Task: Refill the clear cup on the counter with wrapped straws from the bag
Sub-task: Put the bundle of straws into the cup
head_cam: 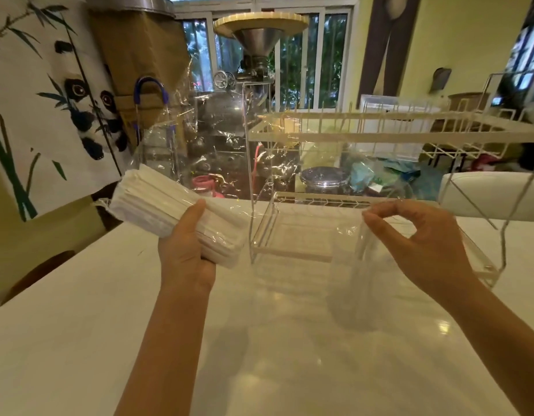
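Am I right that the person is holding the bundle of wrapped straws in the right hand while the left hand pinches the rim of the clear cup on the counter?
Not quite: the hands are swapped. In the head view the left hand holds the bundle of wrapped straws, while the right hand pinches the rim of the clear cup on the counter.

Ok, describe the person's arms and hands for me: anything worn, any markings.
Both arms are bare from the bottom of the picture up to the wrists: no sleeves show. The left hand and right hand wear no gloves, and no rings, watch or bracelet can be seen. No tattoos or other markings show. Fingernails look short and unpainted.
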